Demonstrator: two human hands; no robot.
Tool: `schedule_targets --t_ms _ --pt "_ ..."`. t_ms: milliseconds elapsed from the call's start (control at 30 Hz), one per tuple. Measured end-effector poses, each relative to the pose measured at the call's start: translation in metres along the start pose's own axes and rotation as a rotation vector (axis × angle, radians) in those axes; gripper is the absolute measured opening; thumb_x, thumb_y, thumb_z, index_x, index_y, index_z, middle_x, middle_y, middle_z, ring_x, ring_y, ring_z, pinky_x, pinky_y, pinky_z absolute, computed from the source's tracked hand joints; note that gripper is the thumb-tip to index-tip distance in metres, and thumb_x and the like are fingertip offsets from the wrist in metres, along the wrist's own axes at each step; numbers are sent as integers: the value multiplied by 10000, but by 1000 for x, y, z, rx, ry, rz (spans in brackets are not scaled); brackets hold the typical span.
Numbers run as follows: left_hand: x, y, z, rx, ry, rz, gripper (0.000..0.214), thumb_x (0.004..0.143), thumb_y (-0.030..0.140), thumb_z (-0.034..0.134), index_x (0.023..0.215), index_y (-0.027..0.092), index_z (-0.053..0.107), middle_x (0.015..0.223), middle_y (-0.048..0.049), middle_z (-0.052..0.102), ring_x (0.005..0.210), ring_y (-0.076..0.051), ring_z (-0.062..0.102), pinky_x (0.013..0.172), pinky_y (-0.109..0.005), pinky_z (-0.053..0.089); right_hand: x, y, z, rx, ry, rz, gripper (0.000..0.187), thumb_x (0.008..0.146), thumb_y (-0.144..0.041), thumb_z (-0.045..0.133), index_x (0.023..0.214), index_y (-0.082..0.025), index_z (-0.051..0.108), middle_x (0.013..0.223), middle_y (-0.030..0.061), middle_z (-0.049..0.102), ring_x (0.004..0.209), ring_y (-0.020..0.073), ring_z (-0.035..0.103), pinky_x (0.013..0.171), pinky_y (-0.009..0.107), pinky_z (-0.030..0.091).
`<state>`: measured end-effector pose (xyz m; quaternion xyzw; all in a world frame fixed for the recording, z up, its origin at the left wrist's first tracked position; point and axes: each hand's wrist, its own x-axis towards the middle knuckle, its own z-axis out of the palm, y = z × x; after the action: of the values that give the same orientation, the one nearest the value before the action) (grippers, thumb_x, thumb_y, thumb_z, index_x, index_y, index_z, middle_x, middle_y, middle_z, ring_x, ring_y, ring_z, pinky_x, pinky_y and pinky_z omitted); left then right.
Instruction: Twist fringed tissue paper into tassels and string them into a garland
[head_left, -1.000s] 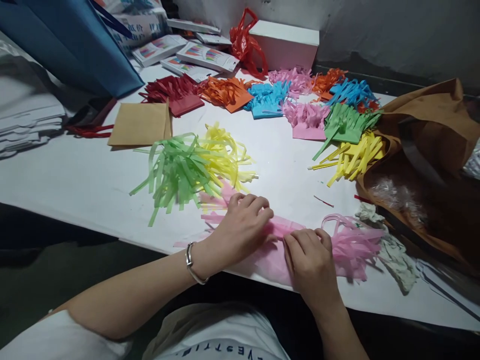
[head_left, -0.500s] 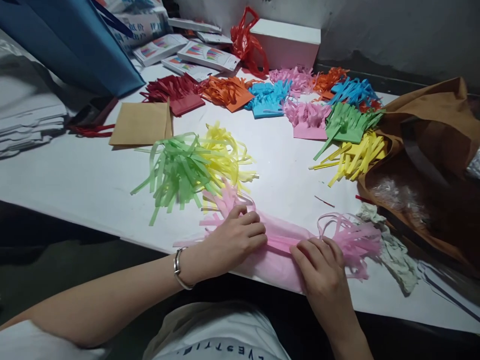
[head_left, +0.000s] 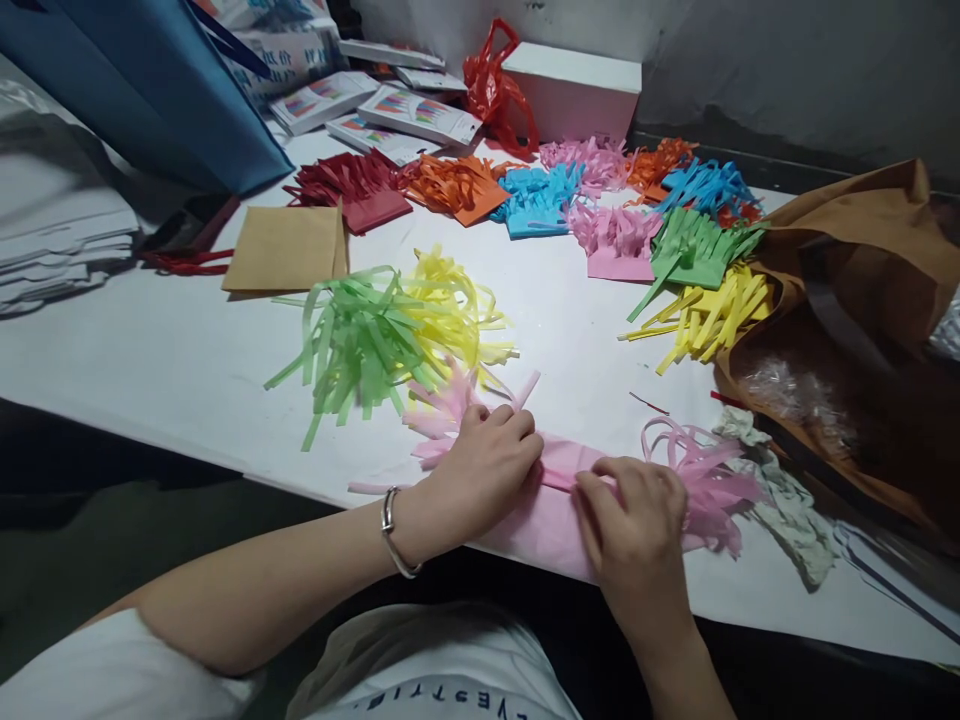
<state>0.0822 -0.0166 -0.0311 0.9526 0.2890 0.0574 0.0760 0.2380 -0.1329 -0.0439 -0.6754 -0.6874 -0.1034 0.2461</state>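
A sheet of pink tissue paper point(head_left: 541, 530) with fringed ends lies at the table's near edge, a narrow rolled fold running across its middle. My left hand point(head_left: 486, 470), a silver bracelet on its wrist, has its fingers curled down on the left part of that fold. Close by on the right, my right hand point(head_left: 636, 510) pinches the same fold between thumb and fingers. Cut pink strips spread out past both hands. Just beyond my left hand lie a green tissue tassel point(head_left: 364, 340) and a yellow tissue tassel point(head_left: 454, 310), side by side.
Folded fringed paper bundles point(head_left: 540, 200) in several colours line the back. A brown bag point(head_left: 847, 330) stands open at right, beside a crumpled pale cloth point(head_left: 791, 525). A tan paper square point(head_left: 285, 250), a blue bag point(head_left: 142, 90) and a white box point(head_left: 574, 90) are farther off.
My left hand has slid slightly right along the fold. My right hand has shifted a little left, so the hands are closer together. The pink sheet is still held.
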Motion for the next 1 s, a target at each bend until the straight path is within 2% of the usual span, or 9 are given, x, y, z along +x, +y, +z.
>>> schedule_targets --t_ms 100,200,333,467,667,767,900,1000 --pt "-4 -2 1 -32 59 71 78 926 149 570 900 189 631 977 -57 635 879 -223 518 813 -417 317 0 0 3 101 -97 -104 174 940 -68 524 1000 -175 647 870 38 667 857 177 592 943 395 352" --pt "-8 -4 4 -52 139 208 79 937 161 585 883 195 633 1006 -43 644 962 -217 519 909 -428 310 1 -1 8 104 -61 -83 150 953 -97 519 905 -168 642 818 27 652 787 152 587 916 370 360" --pt "-8 -6 5 -63 214 314 152 958 138 551 844 184 640 904 -23 656 927 -192 523 952 -422 295 3 -3 13 140 -50 -133 198 975 -94 461 975 -161 648 873 46 673 812 161 592 943 388 358" --pt "-8 -9 2 -91 155 300 192 953 150 566 782 184 647 799 -11 644 861 -185 515 896 -405 301 -1 4 9 192 -59 -198 245 975 -62 434 955 -159 657 836 41 672 819 160 588 965 378 382" --pt "-14 -14 -3 -72 53 363 146 969 179 552 880 203 665 804 -4 651 851 -188 505 919 -424 272 -17 16 -5 224 -105 -189 253 977 -88 439 1075 -177 655 1012 63 691 1018 211 587 1109 478 326" --pt "-16 -9 -7 -45 23 321 112 934 148 577 866 189 656 817 -18 653 837 -199 506 897 -428 279 -20 8 -3 231 -91 -105 205 963 -84 485 1036 -189 644 1002 46 694 1022 206 588 1128 486 300" --pt "-15 4 -10 -33 -37 138 100 843 73 603 793 157 623 823 -55 646 829 -222 508 811 -414 306 -17 -2 4 243 -32 112 136 961 -144 528 873 -201 614 915 33 669 928 193 592 1095 502 276" --pt "-12 10 -11 -17 -69 39 113 874 98 564 783 153 606 811 -75 640 819 -236 503 759 -409 308 -14 -2 8 224 -29 212 140 943 -205 575 807 -215 603 899 32 657 898 205 585 1039 487 277"
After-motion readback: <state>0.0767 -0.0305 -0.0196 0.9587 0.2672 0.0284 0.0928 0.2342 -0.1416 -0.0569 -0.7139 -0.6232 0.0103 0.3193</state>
